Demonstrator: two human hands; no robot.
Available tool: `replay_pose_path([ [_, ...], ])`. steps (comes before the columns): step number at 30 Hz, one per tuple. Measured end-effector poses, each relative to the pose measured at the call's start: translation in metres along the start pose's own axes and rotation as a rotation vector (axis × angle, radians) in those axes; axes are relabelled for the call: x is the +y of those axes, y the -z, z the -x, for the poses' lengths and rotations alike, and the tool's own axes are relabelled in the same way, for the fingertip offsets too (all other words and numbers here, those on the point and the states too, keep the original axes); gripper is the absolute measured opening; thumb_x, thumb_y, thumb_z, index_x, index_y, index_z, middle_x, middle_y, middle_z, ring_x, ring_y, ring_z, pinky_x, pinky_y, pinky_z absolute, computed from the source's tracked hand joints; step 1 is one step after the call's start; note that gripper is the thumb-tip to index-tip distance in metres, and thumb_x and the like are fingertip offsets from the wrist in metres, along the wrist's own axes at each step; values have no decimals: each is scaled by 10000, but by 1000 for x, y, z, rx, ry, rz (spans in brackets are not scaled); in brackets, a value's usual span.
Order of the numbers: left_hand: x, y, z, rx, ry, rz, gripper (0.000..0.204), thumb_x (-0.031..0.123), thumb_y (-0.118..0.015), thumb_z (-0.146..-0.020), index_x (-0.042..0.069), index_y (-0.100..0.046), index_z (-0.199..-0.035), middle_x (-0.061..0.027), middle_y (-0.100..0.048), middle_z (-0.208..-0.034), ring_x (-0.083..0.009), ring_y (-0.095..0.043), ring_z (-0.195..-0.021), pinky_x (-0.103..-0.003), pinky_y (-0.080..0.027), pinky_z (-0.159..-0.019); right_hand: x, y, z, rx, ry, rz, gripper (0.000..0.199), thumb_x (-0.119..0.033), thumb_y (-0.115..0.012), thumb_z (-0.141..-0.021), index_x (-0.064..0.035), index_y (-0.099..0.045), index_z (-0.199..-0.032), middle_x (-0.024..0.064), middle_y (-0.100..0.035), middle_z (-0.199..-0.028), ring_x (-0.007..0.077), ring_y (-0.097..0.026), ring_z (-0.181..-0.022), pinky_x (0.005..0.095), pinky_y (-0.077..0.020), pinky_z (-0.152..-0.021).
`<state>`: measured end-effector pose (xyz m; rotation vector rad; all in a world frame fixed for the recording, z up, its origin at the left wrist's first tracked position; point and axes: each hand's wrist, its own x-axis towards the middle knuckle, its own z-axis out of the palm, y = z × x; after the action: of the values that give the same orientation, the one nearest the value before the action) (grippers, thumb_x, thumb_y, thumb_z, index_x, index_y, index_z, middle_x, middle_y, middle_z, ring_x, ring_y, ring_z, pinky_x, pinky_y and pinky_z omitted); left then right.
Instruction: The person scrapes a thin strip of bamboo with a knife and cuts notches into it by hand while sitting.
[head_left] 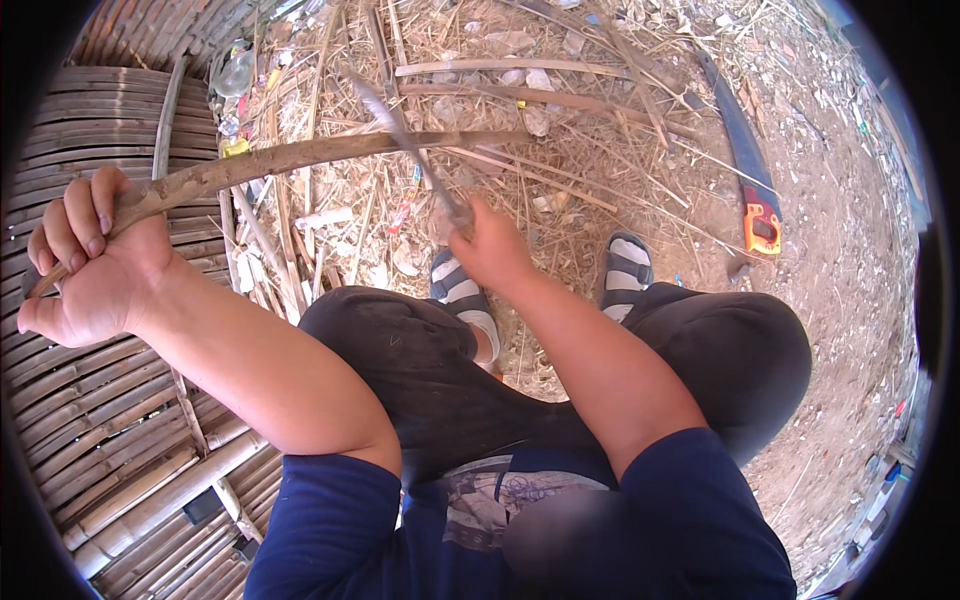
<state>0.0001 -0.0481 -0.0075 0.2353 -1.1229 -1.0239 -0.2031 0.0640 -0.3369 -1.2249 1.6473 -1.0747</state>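
My left hand (110,265) is raised at the left, its fingers wrapped round one end of a long, slightly curved wooden stick (280,157). The stick reaches rightward across the view, its brown surface paler in patches. My right hand (490,248) grips the handle of a long knife (428,172), mostly hidden in the fist. Its blade points up and to the left, smeared toward the tip, and crosses the stick in the picture. Whether the blade touches the wood I cannot tell.
A hand saw (740,145) with an orange handle lies on the ground at the right. Wood shavings and split strips (510,68) litter the dirt before my sandalled feet (462,290). A slatted bamboo surface (110,400) fills the left side. A clear plastic bottle (235,75) lies far left.
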Motion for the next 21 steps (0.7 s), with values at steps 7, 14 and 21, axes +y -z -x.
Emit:
replay_pose_path([
  [7,0,9,-1,-3,-44,-18,601,705,-338,-889,180,-435,-613,49,-316,-498,-112,-269,-436,-268,-256,-474,56,6,-7,32,-248,75,386,-258,-680,-808,-3,-613,-1089,252,-685,-937,421,-666,-925,486,-514,-813],
  [14,4,0,0,-135,63,110,549,663,-377,-869,180,-437,-615,47,-321,-503,-115,-276,-437,-267,-258,-480,-17,16,-4,-65,-38,-48,345,-223,-663,-817,-15,-595,-1083,264,-683,-909,445,-666,-894,502,-524,-794],
  [21,-2,5,1,136,-117,-121,607,726,-296,-904,170,-427,-699,38,-305,-529,-117,-257,-450,-270,-248,-478,79,-1,-5,29,-312,100,379,-216,-658,-806,-4,-595,-1114,255,-686,-959,425,-665,-928,485,-516,-828],
])
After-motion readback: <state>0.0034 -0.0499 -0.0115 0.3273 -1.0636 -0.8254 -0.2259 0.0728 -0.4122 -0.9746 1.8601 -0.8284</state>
